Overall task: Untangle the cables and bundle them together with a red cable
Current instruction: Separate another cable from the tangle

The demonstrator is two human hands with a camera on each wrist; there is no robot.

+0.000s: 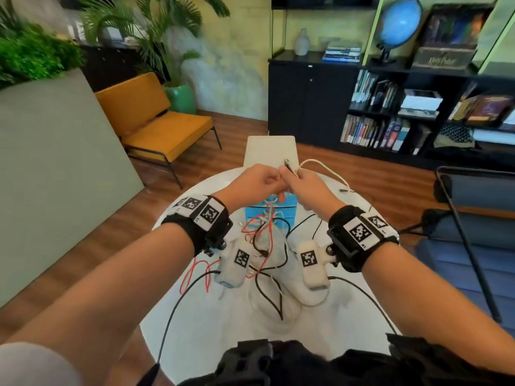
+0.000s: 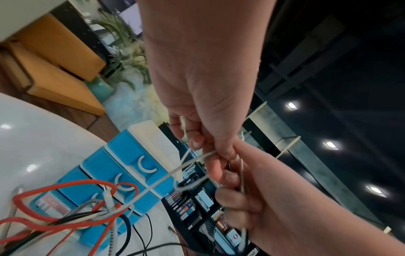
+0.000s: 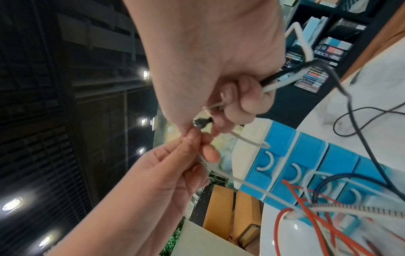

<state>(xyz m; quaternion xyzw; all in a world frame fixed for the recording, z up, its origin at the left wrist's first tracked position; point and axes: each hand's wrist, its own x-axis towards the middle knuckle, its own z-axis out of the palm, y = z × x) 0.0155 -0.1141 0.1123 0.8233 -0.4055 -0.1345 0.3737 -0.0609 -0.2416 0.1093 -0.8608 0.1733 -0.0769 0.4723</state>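
head view: both hands are raised over the far half of the round white desk, knuckles almost touching. the left hand has its grip closed, thumb and fingers pinching a thin white cable that runs down from the grip into the tangle below. the right hand has its grip closed too, fingers curled round a black cable and a white one together; a small black plug sticks out of that fist just beside the left fingertips.

under the two grips, nearer the person, the cables hang in a loose knot: the red cable loops through it and trails out on the desk to the left of the grips, black cables spread below and to the right, and a braided grey-white cable crosses the knot in the right wrist view. none of it is bundled; the red cable is in neither grip.

directly below the grips stands a blue drawer box with white curved handles, the knot lying against its front. beyond the grips a white chair back rises past the desk edge.
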